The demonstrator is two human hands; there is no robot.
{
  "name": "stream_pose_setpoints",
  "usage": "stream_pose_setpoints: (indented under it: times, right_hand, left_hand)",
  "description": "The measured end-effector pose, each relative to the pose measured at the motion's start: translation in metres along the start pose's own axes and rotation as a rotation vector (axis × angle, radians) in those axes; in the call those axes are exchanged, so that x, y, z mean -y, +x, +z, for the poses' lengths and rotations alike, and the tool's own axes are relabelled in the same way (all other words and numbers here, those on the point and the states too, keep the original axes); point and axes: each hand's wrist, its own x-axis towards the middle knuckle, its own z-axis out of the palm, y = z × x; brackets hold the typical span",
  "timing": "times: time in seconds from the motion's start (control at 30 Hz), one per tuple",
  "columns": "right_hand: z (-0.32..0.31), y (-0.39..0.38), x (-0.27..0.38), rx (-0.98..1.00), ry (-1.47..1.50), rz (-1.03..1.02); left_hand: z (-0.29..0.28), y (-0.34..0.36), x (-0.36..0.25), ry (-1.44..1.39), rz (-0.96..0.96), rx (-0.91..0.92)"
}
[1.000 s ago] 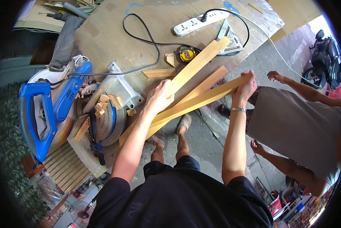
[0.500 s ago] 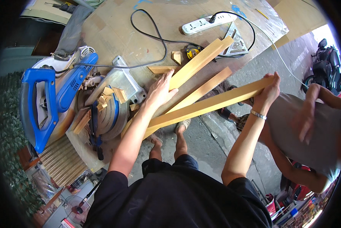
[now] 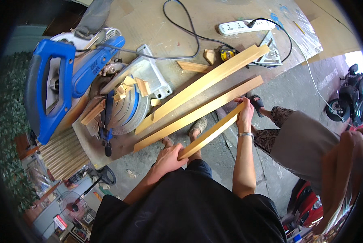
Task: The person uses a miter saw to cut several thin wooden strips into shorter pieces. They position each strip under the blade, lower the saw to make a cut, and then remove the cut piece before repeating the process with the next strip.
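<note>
A wooden strip (image 3: 214, 133) spans between my hands in front of my body, off the table's near edge. My left hand (image 3: 170, 158) is closed around its lower left end. At the upper right end, my right hand (image 3: 244, 111), with a metal watch band on the wrist, grips it too. Beyond it, a single wooden strip (image 3: 201, 112) lies along the table edge. Farther in, light wooden boards (image 3: 208, 81) rest together, pointing the same way. A blue miter saw (image 3: 86, 77) stands at the left, with small wood offcuts (image 3: 129, 87) on its base.
On the table (image 3: 149, 20) lie a white power strip (image 3: 246, 26), a black cable (image 3: 191, 28), a yellow tape measure (image 3: 227, 53) and a metal triangle square (image 3: 270, 50). Another person (image 3: 307, 150) stands at the right. A motorcycle (image 3: 347, 95) is parked behind, and a fan (image 3: 74, 205) stands lower left.
My left hand has left the boards on the table and now holds the strip's near end. The strip has come down toward my body. The other person's arms have moved.
</note>
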Motion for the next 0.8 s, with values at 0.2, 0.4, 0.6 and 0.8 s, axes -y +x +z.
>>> stream_pose_setpoints:
  times: [0.2,0.4,0.6,0.8]
  right_hand:
    - [0.027,0.005,0.003,-0.024,0.095,-0.037]
    - [0.01,-0.023,0.002,-0.075,0.059,-0.163]
    - [0.095,-0.143,-0.009,0.082,0.354,-0.243]
    - [0.229,-0.243,-0.043,0.511,0.302,-0.097]
  left_hand:
    - [0.007,0.025,0.06,-0.061,0.297,-0.383]
    - [-0.006,-0.004,0.062,-0.218,0.214,-0.232]
    - [-0.033,-0.092,0.068,-0.209,0.36,-0.453]
    - [-0.062,-0.168,0.201,-0.067,0.43,-0.818]
